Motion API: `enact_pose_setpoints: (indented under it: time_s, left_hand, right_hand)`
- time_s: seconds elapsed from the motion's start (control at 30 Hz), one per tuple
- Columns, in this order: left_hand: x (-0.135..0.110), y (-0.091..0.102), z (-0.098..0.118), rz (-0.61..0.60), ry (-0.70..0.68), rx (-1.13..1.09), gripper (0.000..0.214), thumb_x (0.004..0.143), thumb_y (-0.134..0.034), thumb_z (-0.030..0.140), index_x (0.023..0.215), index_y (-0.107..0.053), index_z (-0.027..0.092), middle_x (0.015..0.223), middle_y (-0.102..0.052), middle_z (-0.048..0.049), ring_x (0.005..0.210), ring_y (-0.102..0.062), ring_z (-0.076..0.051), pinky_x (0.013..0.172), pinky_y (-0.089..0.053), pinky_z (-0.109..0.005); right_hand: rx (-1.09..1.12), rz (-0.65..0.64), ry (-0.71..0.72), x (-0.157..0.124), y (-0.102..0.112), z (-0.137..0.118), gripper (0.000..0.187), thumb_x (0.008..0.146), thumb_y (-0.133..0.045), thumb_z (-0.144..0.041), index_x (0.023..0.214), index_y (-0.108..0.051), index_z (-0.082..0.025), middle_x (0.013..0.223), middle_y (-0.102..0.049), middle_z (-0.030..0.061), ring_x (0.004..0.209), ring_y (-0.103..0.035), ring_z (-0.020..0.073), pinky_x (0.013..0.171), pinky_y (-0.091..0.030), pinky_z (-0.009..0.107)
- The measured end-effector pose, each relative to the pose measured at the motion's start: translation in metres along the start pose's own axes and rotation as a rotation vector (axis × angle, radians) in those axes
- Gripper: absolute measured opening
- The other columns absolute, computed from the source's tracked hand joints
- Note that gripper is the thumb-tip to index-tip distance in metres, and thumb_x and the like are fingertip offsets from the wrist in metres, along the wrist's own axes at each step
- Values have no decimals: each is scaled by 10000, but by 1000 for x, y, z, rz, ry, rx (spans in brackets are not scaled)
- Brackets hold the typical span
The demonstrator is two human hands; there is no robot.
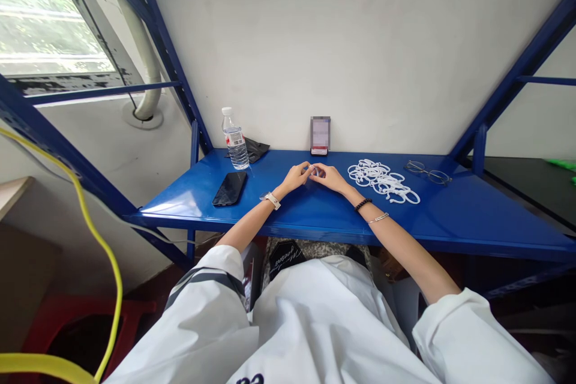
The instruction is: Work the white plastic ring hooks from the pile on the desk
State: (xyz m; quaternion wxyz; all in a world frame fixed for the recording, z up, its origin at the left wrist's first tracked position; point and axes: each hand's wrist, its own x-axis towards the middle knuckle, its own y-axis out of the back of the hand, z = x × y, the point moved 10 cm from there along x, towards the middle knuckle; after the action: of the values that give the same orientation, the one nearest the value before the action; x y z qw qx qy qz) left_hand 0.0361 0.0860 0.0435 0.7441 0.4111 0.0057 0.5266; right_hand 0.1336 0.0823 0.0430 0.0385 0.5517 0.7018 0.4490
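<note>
My left hand (296, 177) and my right hand (329, 177) meet above the middle of the blue tabletop, fingertips pinched close together. Between them is a thin white loop (316, 172), mostly covered by the fingers; it resembles the loops in the pile. That pile of white cord-like loops (378, 179) lies tangled to the right of my right hand. A dark smartphone (230, 188) lies flat to the left of my left hand. Behind both hands, a second phone (320, 135) stands upright against the wall, its screen blurred.
A water bottle (235, 143) with a white cap stands at the back left beside a black plastic bag (256, 149). Eyeglasses (427, 172) lie right of the pile. Blue metal posts frame the blue tabletop (288, 222). A yellow cable (96, 234) hangs at left above a red stool (130, 315).
</note>
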Motion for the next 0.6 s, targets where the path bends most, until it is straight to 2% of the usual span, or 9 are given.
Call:
enact_pose_setpoints:
  time_s: [0.27, 0.6]
  left_hand:
    - [0, -7, 0, -57, 21, 0, 445, 936, -344, 510, 873, -585, 142, 476, -503, 36, 467, -479, -111, 557, -378, -226]
    - [-1, -10, 4, -89, -10, 9, 452, 938, -338, 492, 815, -591, 138, 474, -500, 35, 465, -470, -103, 561, -371, -217]
  right_hand:
    - [-95, 34, -9, 1, 4, 0, 307, 836, -605, -346, 1095, -622, -184, 780, -662, 27, 645, -578, 157, 609, -418, 249]
    - [-106, 65, -11, 1, 6, 4, 303, 790, -641, -343, 1052, -611, -193, 752, -653, 10, 638, -590, 159, 586, -416, 249]
